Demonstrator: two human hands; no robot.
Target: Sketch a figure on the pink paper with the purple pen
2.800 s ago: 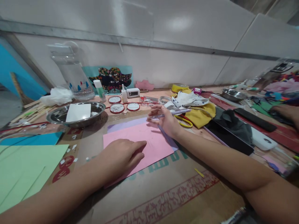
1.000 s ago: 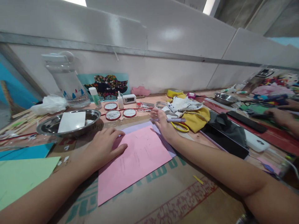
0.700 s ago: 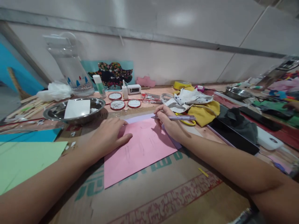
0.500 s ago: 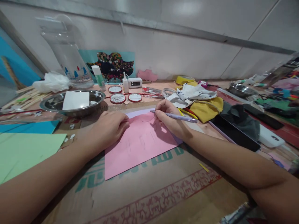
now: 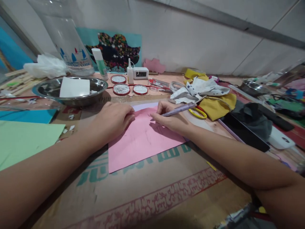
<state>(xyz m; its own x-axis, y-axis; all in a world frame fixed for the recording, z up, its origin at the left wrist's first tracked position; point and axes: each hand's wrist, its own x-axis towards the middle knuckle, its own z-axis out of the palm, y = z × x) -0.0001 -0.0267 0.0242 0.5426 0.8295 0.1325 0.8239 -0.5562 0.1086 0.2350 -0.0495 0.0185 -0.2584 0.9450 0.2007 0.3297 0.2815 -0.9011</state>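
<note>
A pale wall (image 5: 190, 38) stands beyond the pink paper (image 5: 126, 152), and cardboard (image 5: 95, 203) lies under it. The jug (image 5: 73, 41) is beyond the paper and to its left; nearer, on that side, sits the bowl (image 5: 95, 98). The left hand (image 5: 113, 121) rests on the paper's left part, fingers bunched together; their tips are hidden, so I cannot tell whether they pinch or only press. The right hand (image 5: 171, 119), over the paper's far right part, pinches the pen (image 5: 179, 109) between thumb and fingers. Whether its tip touches is unclear. Faint lines (image 5: 149, 138) mark the paper, so drawing seems in hand; the next stroke would call for a flat, steady sheet, since its far edge looks slightly bulged.
</note>
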